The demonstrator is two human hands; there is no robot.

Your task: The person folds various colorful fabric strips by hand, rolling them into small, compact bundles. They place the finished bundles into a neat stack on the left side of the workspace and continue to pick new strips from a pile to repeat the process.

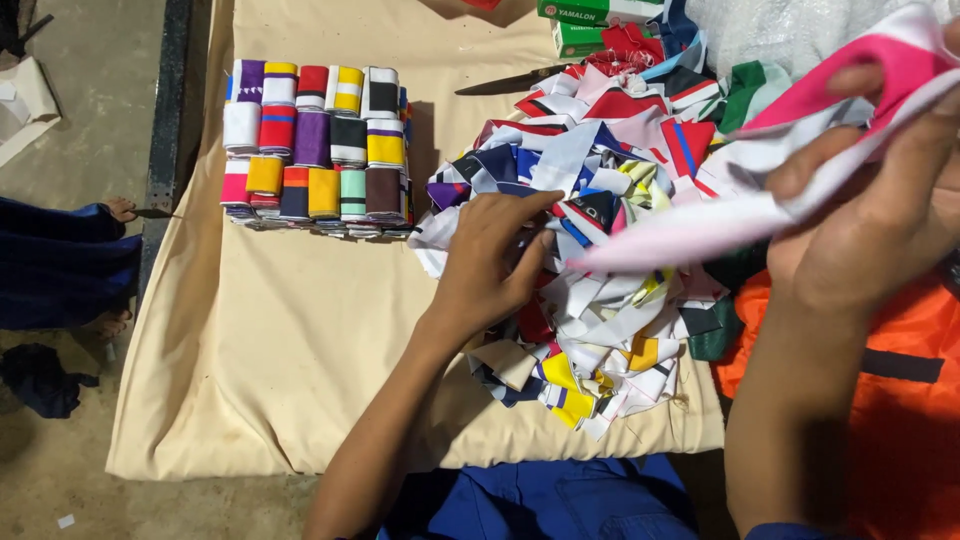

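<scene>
The left hand (pixel 490 262) rests with loose fingers on the heap of cloth scraps (pixel 600 260) on the beige-covered table (pixel 300 330). The right hand (pixel 880 220) pinches a pink-and-white strip (pixel 720 215) above it, right of the folded stacks (pixel 315 140).

rolled strips (pixel 315 150) left of scrap pile (pixel 600 250), both on cloth (pixel 290 340)
</scene>
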